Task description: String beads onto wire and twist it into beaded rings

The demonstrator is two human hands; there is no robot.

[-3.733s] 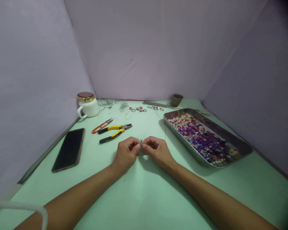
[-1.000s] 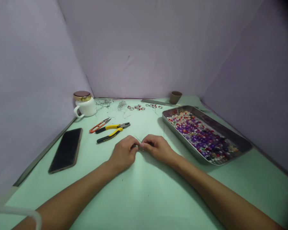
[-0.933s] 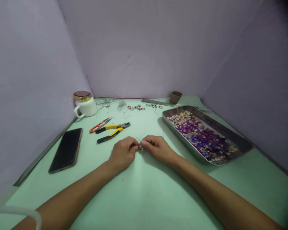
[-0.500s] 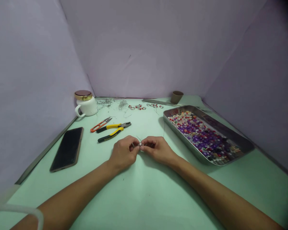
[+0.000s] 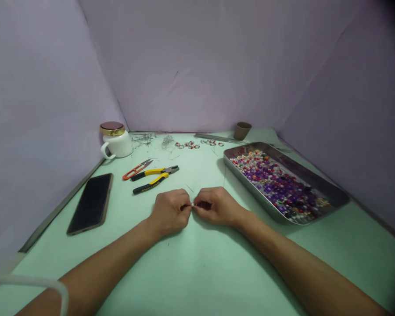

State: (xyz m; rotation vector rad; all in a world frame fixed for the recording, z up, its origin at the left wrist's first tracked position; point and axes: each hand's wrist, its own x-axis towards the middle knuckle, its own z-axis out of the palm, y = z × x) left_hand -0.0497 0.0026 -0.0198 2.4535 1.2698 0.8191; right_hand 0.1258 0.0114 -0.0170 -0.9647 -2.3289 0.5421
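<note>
Over the middle of the green tabletop, my left hand (image 5: 171,211) and my right hand (image 5: 219,206) meet with thumbs and fingers pinched. Between the fingertips shows a small white bead (image 5: 192,204), apparently on a wire mostly hidden by the fingers. A thin wire end (image 5: 190,188) shows just beyond them. Yellow-and-black pliers (image 5: 156,177) lie beyond my left hand, next to orange thread snips (image 5: 137,170). To the right of my right hand stands a metal tray (image 5: 256,186) holding many purple, red, white and black beads (image 5: 276,184).
A phone (image 5: 90,204) lies at the left, with a lidded white mug (image 5: 116,142) behind it. Along the back are wire scraps (image 5: 143,139), red-and-silver beaded pieces (image 5: 187,145), long wires (image 5: 217,138) and a brown cup (image 5: 242,131). A white cable (image 5: 36,281) crosses the lower left corner.
Both hands stay together over the same spot, with the fingertips tilted slightly differently around the bead. The thumbs have shifted a little downward. Nothing else on the table has moved.
</note>
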